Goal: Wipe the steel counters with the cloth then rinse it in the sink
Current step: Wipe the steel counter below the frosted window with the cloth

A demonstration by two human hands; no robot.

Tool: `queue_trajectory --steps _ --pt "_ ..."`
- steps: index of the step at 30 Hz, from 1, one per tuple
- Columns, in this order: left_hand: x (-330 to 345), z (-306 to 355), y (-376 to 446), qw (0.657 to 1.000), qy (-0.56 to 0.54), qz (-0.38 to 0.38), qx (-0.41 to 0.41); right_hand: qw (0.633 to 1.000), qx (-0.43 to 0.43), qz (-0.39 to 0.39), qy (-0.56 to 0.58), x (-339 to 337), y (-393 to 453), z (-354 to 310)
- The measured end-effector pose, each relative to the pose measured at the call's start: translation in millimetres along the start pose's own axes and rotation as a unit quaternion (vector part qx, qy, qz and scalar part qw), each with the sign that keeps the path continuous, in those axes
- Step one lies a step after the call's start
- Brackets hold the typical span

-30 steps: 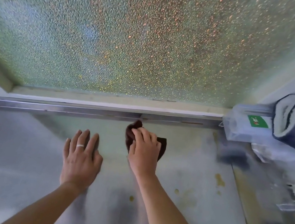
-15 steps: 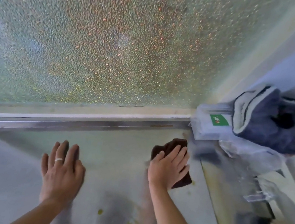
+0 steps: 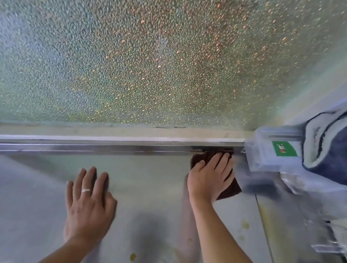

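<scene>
A dark brown cloth (image 3: 230, 190) lies flat on the steel counter (image 3: 17, 208), pushed up against the raised steel rail (image 3: 96, 147) at the back. My right hand (image 3: 209, 176) presses on the cloth with straight fingers that reach the rail, and covers most of it. My left hand (image 3: 89, 204), with a ring on one finger, rests flat on the bare counter to the left, palm down. No sink is in view.
Textured glass (image 3: 159, 48) rises behind the rail. At the right stand a clear plastic pack with a green label (image 3: 279, 153), a blue and white towel (image 3: 342, 157) and crumpled plastic. Yellowish spots (image 3: 132, 256) and brown streaks mark the counter near me.
My right hand has slid the cloth to the right, then back against the rail. My left hand has stayed flat on the counter.
</scene>
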State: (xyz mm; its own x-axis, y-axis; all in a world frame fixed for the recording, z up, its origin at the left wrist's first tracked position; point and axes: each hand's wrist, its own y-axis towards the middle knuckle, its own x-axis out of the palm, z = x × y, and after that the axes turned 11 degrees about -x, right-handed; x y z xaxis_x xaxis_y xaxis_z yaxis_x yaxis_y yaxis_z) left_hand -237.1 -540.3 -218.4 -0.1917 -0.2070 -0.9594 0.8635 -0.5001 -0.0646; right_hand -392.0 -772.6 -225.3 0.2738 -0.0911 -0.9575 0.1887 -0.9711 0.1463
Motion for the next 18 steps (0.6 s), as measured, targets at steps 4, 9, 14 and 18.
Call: queue_trajectory --steps 4,9,14,18 --pt "0.0 2.3 1.5 1.0 0.004 0.002 0.008 0.998 -0.061 -0.002 0.011 4.6 -28.1 -31.1" --pt "0.2 1.2 1.3 1.0 0.006 0.002 0.015 0.991 -0.121 -0.012 0.051 6.0 -69.6 -84.9" --pt "0.5 -0.9 1.7 1.0 -0.01 0.003 0.021 0.969 -0.23 -0.021 0.082 12.8 -94.3 -109.7" --pt "-1.2 -3.6 2.5 0.997 -0.07 -0.002 0.023 0.932 -0.345 -0.056 0.094 16.6 -91.7 -106.8"
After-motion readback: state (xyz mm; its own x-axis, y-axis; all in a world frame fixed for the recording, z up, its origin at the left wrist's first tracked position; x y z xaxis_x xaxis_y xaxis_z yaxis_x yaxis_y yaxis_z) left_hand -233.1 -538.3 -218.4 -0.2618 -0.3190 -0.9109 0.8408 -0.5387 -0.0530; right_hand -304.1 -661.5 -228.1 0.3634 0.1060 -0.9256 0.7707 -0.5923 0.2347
